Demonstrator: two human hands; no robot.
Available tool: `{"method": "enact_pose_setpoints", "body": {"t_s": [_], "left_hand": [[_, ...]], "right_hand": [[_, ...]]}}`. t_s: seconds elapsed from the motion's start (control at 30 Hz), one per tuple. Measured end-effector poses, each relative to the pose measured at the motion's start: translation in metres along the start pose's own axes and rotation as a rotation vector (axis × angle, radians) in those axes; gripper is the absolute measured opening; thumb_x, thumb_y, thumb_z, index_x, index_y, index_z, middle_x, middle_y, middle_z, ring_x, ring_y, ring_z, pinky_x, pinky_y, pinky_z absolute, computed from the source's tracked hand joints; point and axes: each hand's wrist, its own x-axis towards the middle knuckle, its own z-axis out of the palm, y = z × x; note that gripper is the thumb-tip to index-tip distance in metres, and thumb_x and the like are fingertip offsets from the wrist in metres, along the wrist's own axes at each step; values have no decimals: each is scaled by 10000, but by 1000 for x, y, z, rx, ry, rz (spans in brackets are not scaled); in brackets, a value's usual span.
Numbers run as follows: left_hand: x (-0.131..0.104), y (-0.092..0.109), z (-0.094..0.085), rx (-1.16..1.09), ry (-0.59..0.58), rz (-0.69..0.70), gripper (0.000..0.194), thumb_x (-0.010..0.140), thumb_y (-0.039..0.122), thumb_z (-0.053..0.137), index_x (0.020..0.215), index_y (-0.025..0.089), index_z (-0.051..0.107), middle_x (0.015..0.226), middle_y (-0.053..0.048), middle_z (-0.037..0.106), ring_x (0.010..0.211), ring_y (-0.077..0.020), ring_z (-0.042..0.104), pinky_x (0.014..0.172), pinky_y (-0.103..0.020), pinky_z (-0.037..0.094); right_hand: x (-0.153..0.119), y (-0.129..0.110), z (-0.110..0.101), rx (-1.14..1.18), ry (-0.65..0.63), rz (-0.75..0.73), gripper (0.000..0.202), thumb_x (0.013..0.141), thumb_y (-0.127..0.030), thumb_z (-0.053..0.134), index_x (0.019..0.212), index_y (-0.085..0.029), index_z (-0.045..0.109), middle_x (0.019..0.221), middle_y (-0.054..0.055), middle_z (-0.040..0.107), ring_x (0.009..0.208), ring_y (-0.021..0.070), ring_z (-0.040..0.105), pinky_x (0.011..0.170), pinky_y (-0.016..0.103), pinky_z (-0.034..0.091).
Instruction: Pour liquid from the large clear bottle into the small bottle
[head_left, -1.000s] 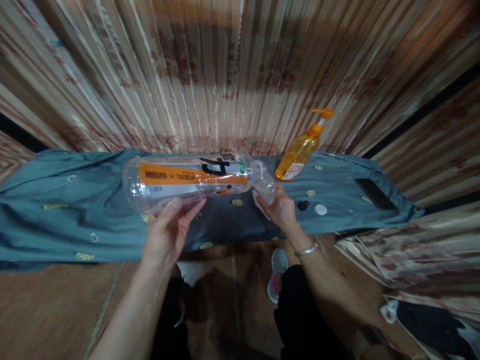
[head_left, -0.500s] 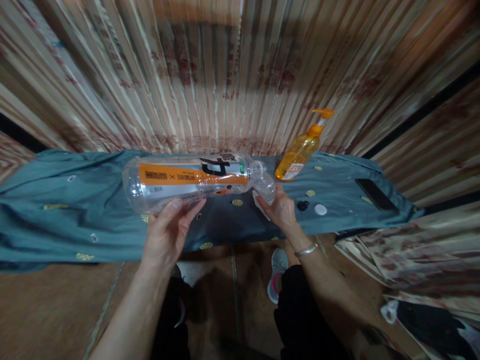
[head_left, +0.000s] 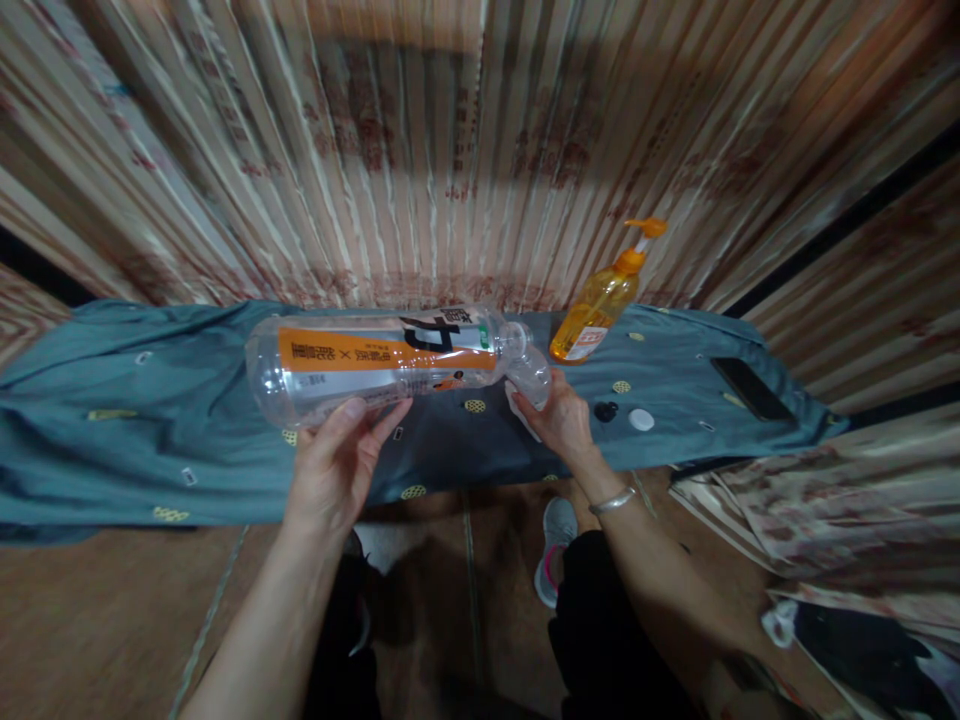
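Observation:
A large clear plastic bottle (head_left: 382, 362) with an orange and silver label lies tilted on its side in the air, its neck pointing right. My left hand (head_left: 339, 452) grips it from below near the base, thumb on the near side. At its mouth is a small clear plastic bottle (head_left: 531, 374), held in the curled fingers of my right hand (head_left: 562, 415); a white patch shows by the fingers. The two bottle mouths seem to meet. Whether liquid passes between them I cannot tell.
Behind the right hand stands an orange pump bottle (head_left: 596, 310). On the green cloth (head_left: 225, 480) lie a small black part (head_left: 606, 411), a white round cap (head_left: 641, 419) and a black phone (head_left: 752, 390). A striped curtain (head_left: 420, 180) hangs behind.

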Motion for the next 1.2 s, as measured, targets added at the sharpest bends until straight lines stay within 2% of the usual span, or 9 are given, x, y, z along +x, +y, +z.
{"method": "enact_pose_setpoints", "body": {"t_s": [0.13, 0.4, 0.53, 0.73, 1.03, 1.2], "left_hand": [[0, 0, 2, -5, 12, 2, 438, 495, 324, 1086, 742, 269, 729, 893, 35, 844, 913, -216, 802, 925, -414, 705], [-1, 1, 4, -6, 10, -4, 443, 472, 332, 1096, 727, 262, 740, 883, 39, 844, 910, -202, 799, 909, -388, 707], [-1, 1, 4, -8, 9, 3, 432, 494, 329, 1090, 752, 269, 748, 881, 35, 845, 916, -214, 803, 948, -423, 699], [-1, 1, 5, -10, 16, 5, 446, 475, 331, 1093, 715, 271, 722, 894, 39, 848, 897, -211, 806, 923, -416, 708], [0, 0, 2, -7, 5, 8, 435, 520, 326, 1075, 824, 272, 768, 918, 27, 850, 937, -220, 807, 948, -436, 702], [0, 0, 1, -3, 1, 5, 408, 542, 310, 1068, 776, 271, 737, 941, 23, 853, 944, -226, 809, 947, -437, 701]], "right_hand": [[0, -1, 0, -3, 0, 2, 552, 921, -557, 641, 1282, -146, 564, 1061, 183, 806, 922, 307, 775, 760, 346, 558], [0, 0, 0, -23, 0, -6, 577, 919, -570, 645, 1292, -140, 547, 1047, 181, 805, 910, 314, 780, 750, 351, 560], [0, 1, 0, -13, 5, -15, 569, 923, -565, 637, 1295, -143, 553, 1053, 181, 807, 911, 314, 781, 751, 352, 562], [-1, 1, 1, -1, 23, -28, 565, 942, -596, 610, 1286, -150, 562, 1051, 181, 807, 913, 308, 776, 759, 353, 564], [0, 1, 0, 11, 7, -14, 564, 926, -578, 634, 1283, -146, 567, 1054, 183, 807, 922, 313, 779, 767, 361, 570], [0, 0, 0, -2, -7, 3, 570, 915, -560, 645, 1287, -137, 560, 1065, 191, 804, 934, 318, 782, 768, 361, 571]]}}
